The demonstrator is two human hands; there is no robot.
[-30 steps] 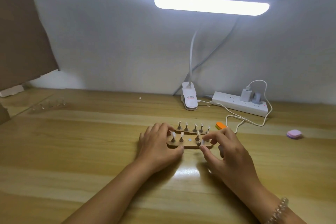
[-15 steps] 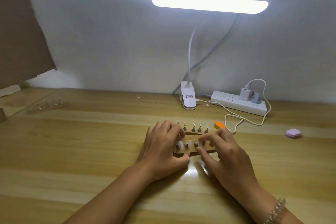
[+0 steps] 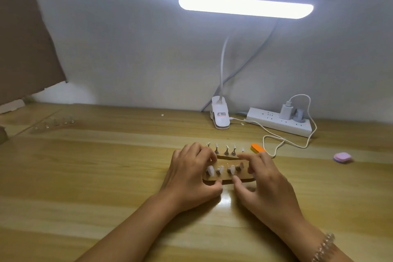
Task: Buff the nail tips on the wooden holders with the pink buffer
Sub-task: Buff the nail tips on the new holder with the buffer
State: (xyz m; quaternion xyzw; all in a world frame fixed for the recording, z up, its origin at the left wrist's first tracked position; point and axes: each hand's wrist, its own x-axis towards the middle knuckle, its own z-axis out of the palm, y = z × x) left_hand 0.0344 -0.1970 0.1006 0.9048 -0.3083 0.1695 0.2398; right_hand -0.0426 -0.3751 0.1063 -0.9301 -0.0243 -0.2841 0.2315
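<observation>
We grip the near wooden holder (image 3: 228,178) at both ends. Our left hand (image 3: 191,174) curls round its left end with the thumb on the front edge, and our right hand (image 3: 265,181) pinches its right end. Nail tips (image 3: 210,170) stand on its pegs. Just behind it lies the far wooden holder (image 3: 226,157), and behind and to its right sits an orange block (image 3: 256,147). The pink buffer (image 3: 342,157) lies well to its right on the table (image 3: 106,176), touched by neither hand.
</observation>
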